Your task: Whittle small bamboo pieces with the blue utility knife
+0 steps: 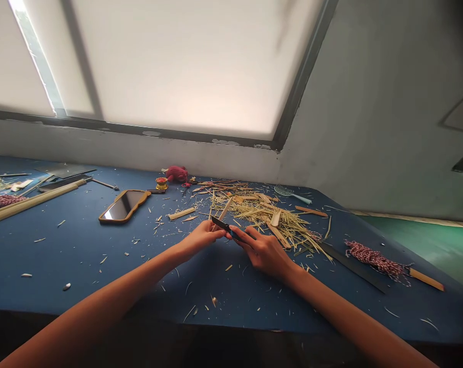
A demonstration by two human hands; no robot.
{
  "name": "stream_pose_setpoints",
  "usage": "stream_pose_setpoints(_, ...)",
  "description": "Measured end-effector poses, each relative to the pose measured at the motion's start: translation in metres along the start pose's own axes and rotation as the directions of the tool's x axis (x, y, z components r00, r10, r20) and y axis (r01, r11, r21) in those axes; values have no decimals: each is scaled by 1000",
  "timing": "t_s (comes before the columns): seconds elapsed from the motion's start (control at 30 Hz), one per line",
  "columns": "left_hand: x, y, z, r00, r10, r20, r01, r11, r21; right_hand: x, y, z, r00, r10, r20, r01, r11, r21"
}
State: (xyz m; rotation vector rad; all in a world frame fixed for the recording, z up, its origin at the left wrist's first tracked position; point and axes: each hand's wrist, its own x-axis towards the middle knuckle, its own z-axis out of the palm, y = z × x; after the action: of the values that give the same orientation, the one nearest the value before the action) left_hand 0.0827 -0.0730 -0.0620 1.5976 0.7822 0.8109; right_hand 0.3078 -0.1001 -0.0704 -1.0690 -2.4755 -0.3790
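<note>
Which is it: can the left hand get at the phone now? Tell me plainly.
Probably yes: the phone lies on the table left of the left hand, only small shavings between. But that hand grips a bamboo strip, the right hand a knife.

head view | worn, tilted forward-down | close over blue table [62,255] | left hand [200,237], right hand [265,253] centre | faces window [177,61]
</note>
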Motion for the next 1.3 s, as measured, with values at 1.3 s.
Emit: stream_pose_setpoints(1.3, -6, 3, 9, 983, 36, -183, 50, 894, 446, 5, 6, -1, 966, 259, 1, -259, 966, 19)
